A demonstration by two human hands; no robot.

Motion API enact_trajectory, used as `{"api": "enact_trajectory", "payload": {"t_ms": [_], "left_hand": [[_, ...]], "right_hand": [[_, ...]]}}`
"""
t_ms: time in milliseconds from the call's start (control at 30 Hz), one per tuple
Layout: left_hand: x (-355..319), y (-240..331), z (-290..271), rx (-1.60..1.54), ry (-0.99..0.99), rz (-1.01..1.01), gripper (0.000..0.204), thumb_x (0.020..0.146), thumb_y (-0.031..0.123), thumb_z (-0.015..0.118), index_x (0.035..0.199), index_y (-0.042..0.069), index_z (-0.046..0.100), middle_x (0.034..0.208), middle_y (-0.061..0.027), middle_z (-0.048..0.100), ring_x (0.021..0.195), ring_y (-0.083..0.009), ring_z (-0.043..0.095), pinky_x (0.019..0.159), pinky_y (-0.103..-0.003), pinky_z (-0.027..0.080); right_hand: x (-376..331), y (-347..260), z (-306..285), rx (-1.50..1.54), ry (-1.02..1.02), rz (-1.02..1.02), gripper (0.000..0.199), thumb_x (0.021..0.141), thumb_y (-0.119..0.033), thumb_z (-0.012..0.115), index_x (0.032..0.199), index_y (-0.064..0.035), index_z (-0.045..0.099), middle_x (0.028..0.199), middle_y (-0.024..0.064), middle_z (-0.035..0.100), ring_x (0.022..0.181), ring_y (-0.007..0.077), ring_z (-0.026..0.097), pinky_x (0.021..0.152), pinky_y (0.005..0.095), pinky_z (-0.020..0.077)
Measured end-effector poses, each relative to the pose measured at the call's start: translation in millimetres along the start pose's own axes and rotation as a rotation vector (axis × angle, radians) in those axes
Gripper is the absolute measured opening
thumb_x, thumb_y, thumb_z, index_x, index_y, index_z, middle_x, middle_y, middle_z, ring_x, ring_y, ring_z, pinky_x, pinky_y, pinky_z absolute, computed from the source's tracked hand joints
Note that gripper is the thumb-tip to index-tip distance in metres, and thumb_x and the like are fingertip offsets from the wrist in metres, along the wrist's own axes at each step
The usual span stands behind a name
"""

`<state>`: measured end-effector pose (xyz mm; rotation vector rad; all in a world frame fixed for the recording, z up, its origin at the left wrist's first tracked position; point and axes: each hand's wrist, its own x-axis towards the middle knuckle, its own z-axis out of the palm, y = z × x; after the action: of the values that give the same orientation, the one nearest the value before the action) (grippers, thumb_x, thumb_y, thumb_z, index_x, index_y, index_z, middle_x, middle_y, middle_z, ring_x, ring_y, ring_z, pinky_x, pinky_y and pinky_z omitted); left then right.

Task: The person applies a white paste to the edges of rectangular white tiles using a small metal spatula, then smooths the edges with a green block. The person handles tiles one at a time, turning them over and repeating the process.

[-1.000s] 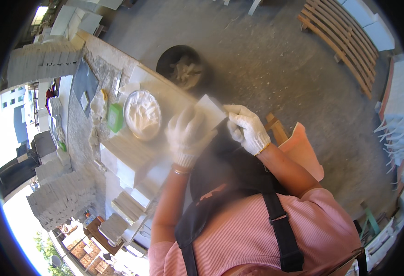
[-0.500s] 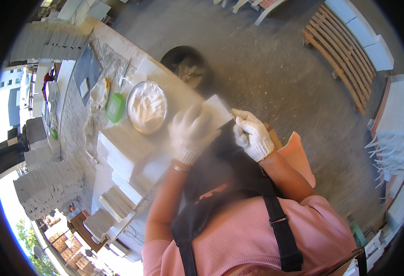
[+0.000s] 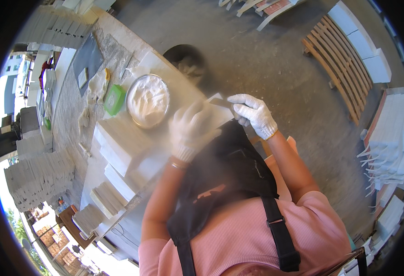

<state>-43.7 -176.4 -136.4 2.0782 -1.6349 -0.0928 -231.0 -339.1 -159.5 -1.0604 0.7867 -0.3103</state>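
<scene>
My left hand point(image 3: 190, 129), in a white knit glove, lies with its fingers stretched over a white slab point(image 3: 224, 117) at the table's near edge. Haze blurs this hand. In the other white glove, my right hand point(image 3: 255, 112) is closed on a flat grey scraper point(image 3: 219, 101), whose blade lies across the slab's far corner. Just beyond my left hand stands a round metal bowl point(image 3: 147, 101) heaped with white paste. Left of the bowl sits a green plastic box point(image 3: 114, 100). A stack of white slabs point(image 3: 121, 142) is beside my left wrist.
A black tub point(image 3: 183, 62) with pale scraps stands on the floor past the table edge. Farther right is a slatted wooden pallet point(image 3: 337, 64), with piled white strips point(image 3: 392, 133) near it. Stacked grey slabs point(image 3: 41, 177) and a dark sheet point(image 3: 86, 62) lie on the left.
My right hand has moved up and slightly right, turning so the scraper's blade now shows across the slab. My left hand stays nearly in place. The view has shifted a little.
</scene>
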Motion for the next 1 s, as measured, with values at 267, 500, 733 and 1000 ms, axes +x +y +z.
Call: {"api": "enact_trajectory", "payload": {"t_ms": [267, 500, 733, 1000], "left_hand": [[0, -2, 1, -0.010, 0.069, 0.014, 0.077, 0.059, 0.039, 0.095, 0.129, 0.020, 0.068, 0.135, -0.0055, 0.069, 0.118, -0.0349, 0.063, 0.096, -0.050, 0.049], [-1, -5, 1, -0.017, 0.020, 0.000, 0.077, 0.059, 0.040, 0.095, 0.129, 0.019, 0.068, 0.135, -0.0050, 0.069, 0.119, -0.0346, 0.062, 0.097, -0.049, 0.049], [-1, -5, 2, -0.037, 0.052, -0.026, 0.076, 0.060, 0.039, 0.095, 0.129, 0.019, 0.068, 0.135, -0.0044, 0.069, 0.120, -0.0333, 0.063, 0.097, -0.049, 0.049], [-2, -7, 2, -0.024, 0.056, -0.018, 0.077, 0.056, 0.040, 0.096, 0.124, 0.015, 0.071, 0.131, -0.0068, 0.072, 0.119, -0.0330, 0.066, 0.099, -0.048, 0.051]], "right_hand": [[5, -8, -4, -0.760, 0.000, -0.614, 0.022, 0.098, -0.009, 0.072, 0.119, -0.0060, 0.077, 0.110, 0.0110, 0.080, 0.092, 0.0217, 0.077, 0.082, 0.0323, 0.0609], [-12, -7, 1, -0.902, 0.042, -0.696, 0.023, 0.094, -0.006, 0.075, 0.117, -0.0067, 0.078, 0.114, 0.0125, 0.080, 0.101, 0.0272, 0.078, 0.088, 0.0349, 0.0629], [15, -12, 6, -0.956, 0.048, -0.814, 0.022, 0.095, -0.008, 0.074, 0.116, -0.0082, 0.078, 0.111, 0.0111, 0.080, 0.096, 0.0289, 0.078, 0.082, 0.0363, 0.0625], [-9, -13, 3, -1.000, -0.015, -0.864, 0.023, 0.092, -0.006, 0.075, 0.115, -0.0086, 0.078, 0.111, 0.0117, 0.080, 0.096, 0.0280, 0.078, 0.083, 0.0357, 0.0623]]}}
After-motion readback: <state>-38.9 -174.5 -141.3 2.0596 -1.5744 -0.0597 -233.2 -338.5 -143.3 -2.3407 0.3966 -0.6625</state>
